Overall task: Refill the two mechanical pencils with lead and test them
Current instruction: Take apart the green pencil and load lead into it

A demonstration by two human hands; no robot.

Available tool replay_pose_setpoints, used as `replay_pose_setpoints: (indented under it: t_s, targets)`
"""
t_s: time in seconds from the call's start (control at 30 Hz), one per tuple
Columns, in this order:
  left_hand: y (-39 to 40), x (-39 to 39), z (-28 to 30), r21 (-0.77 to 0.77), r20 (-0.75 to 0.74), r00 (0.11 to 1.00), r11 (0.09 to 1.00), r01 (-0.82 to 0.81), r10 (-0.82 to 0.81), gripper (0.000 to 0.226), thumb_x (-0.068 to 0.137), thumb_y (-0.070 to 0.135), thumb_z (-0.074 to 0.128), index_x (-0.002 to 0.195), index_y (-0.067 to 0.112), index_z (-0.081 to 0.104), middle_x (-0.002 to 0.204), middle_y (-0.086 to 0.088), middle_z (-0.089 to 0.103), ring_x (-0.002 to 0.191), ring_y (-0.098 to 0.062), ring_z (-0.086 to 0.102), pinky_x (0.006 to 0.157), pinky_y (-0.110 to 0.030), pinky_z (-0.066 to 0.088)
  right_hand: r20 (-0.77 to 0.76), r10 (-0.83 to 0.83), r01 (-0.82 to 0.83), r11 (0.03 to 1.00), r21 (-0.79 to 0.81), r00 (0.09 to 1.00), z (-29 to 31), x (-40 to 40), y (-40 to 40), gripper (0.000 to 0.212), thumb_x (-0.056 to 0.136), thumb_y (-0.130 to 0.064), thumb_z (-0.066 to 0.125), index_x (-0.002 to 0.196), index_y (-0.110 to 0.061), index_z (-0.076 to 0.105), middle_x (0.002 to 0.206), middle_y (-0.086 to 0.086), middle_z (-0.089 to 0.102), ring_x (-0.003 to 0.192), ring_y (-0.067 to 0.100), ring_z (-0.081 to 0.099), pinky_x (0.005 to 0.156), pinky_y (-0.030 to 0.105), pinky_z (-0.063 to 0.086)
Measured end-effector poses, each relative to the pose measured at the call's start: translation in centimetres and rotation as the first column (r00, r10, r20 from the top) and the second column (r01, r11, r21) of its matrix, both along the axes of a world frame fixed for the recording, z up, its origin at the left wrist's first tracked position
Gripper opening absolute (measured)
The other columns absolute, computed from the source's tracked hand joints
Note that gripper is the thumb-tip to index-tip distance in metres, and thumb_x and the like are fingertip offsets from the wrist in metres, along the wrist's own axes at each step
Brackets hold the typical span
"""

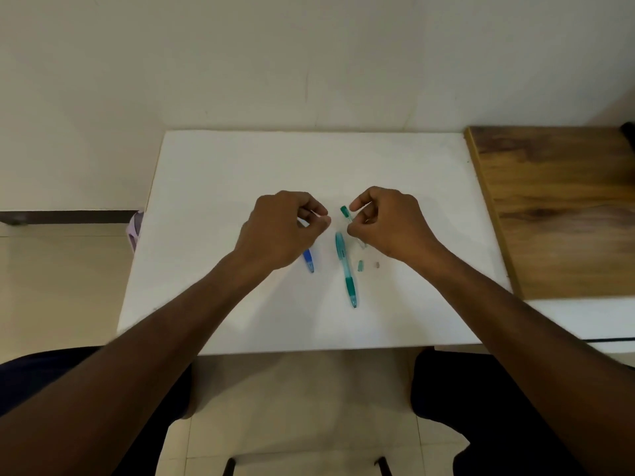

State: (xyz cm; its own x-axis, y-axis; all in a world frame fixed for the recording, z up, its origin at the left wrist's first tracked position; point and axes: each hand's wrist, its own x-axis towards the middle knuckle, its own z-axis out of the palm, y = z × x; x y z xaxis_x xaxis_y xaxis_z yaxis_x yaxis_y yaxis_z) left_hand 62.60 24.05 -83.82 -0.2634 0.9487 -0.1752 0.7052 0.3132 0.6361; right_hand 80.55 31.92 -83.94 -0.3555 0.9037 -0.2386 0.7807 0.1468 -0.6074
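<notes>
Probably a home room: white table (240,173) against a plain wall (240,63), tiled floor (62,286).

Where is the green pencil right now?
The green pencil lies on the white board, centre, between the blue pencil and a small green cap.

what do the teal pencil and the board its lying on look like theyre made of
The teal mechanical pencil looks like translucent plastic, since the white shows through its barrel, with a darker, probably rubbery, grip. The flat white board looks matte, with no glare; foam board or painted wood, hard to tell.
</notes>
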Motion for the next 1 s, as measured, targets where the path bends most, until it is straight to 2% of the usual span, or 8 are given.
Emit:
replay_pose_setpoints:
  t_s: [0.1, 0.23, 0.33, 0.47, 0.6, 0.8, 0.93, 1.0]
  targets:
    - [0.1, 1.0, 0.1, 0.011, 0.093, 0.995, 1.000, -0.029, 0.028, 0.040, 0.096, 0.049, 0.071, 0.129, 0.027, 0.072, 0.104, 0.019, 0.070, 0.075, 0.003, 0.063, 0.068, -0.004, 0.043, -0.247, -0.082, 0.044, 0.987, -0.155, 0.966, 1.0, -0.3, -0.6, 0.017, 0.088, -0.025, 0.083, 0.102, -0.021, 0.073, 0.088, -0.006, 0.078, 0.077, 0.014, 0.076, 0.076, 0.026, 0.063]
    - [0.3, 1.3, 0.5, 0.025, 0.289, 0.950, 0.991, -0.134, 0.121, 0.026, 0.096, 0.042, 0.074, 0.116, 0.027, 0.076, 0.101, 0.012, 0.077, 0.086, -0.006, 0.073, 0.078, -0.023, 0.063, -0.381, -0.151, 0.034, 0.954, -0.297, 0.912, 1.5, -0.1, -0.7, 0.016, 0.090, -0.020, 0.082, 0.101, -0.016, 0.072, 0.090, -0.001, 0.081, 0.084, 0.019, 0.079, 0.082, 0.036, 0.067]
    - [0.5, 1.6, 0.4, 0.004, 0.377, 0.911, 0.984, -0.181, 0.166, 0.025, 0.093, 0.042, 0.076, 0.111, 0.025, 0.076, 0.101, 0.009, 0.078, 0.088, -0.014, 0.076, 0.078, -0.026, 0.065, -0.369, -0.141, 0.053, 0.970, -0.239, 0.919, 1.6, 0.2, -0.4, 0.015, 0.088, -0.023, 0.084, 0.099, -0.019, 0.074, 0.092, -0.002, 0.080, 0.087, 0.018, 0.078, 0.082, 0.033, 0.066]
    - [0.0, 1.7, 0.5, 0.160, 0.165, 0.982, 0.980, -0.115, 0.088, 0.018, 0.091, 0.045, 0.079, 0.094, 0.029, 0.070, 0.084, 0.028, 0.068, 0.076, 0.006, 0.069, 0.073, 0.002, 0.048, -0.419, -0.155, 0.087, 0.980, -0.177, 0.895, 2.2, 0.3, -0.4, 0.018, 0.093, -0.035, 0.078, 0.098, -0.018, 0.079, 0.088, -0.005, 0.080, 0.080, 0.015, 0.076, 0.080, 0.032, 0.066]
    - [-0.5, 1.9, 0.6, 0.248, 0.122, 0.992, 0.969, -0.023, -0.007, 0.020, 0.091, 0.045, 0.079, 0.090, 0.028, 0.069, 0.081, 0.032, 0.066, 0.074, 0.013, 0.067, 0.070, 0.001, 0.045, -0.432, -0.124, 0.057, 0.984, -0.166, 0.893, 2.4, 0.1, -0.9, 0.024, 0.093, -0.038, 0.077, 0.098, -0.015, 0.079, 0.080, -0.003, 0.079, 0.075, 0.017, 0.077, 0.078, 0.036, 0.067]
    - [-0.3, 1.7, 0.4, 0.222, 0.194, 0.979, 0.975, 0.024, -0.068, 0.004, 0.099, 0.035, 0.071, 0.095, 0.034, 0.071, 0.083, 0.033, 0.071, 0.083, 0.012, 0.069, 0.071, 0.000, 0.044, -0.463, -0.110, 0.024, 0.982, -0.188, 0.879, 2.6, 0.8, -0.4, 0.016, 0.092, -0.029, 0.080, 0.099, -0.015, 0.080, 0.085, -0.001, 0.081, 0.077, 0.015, 0.076, 0.078, 0.033, 0.065]
    - [-0.3, 1.7, 0.2, 0.182, 0.239, 0.968, 0.983, 0.033, -0.076, 0.007, 0.101, 0.034, 0.070, 0.096, 0.032, 0.075, 0.086, 0.031, 0.073, 0.084, 0.018, 0.067, 0.068, 0.002, 0.041, -0.438, -0.096, 0.007, 0.980, -0.200, 0.894, 2.5, 0.8, 0.0, 0.010, 0.095, -0.024, 0.077, 0.097, -0.014, 0.078, 0.089, 0.001, 0.080, 0.080, 0.014, 0.075, 0.076, 0.030, 0.064]
    - [-0.3, 1.9, 0.2, 0.159, 0.264, 0.961, 0.987, 0.039, -0.081, 0.009, 0.102, 0.034, 0.068, 0.098, 0.030, 0.075, 0.088, 0.030, 0.075, 0.084, 0.017, 0.067, 0.068, 0.001, 0.042, -0.385, -0.014, -0.048, 0.988, -0.150, 0.923, 2.5, 0.7, -0.1, 0.009, 0.099, -0.023, 0.071, 0.095, -0.015, 0.076, 0.089, -0.002, 0.079, 0.076, 0.009, 0.072, 0.070, 0.023, 0.060]
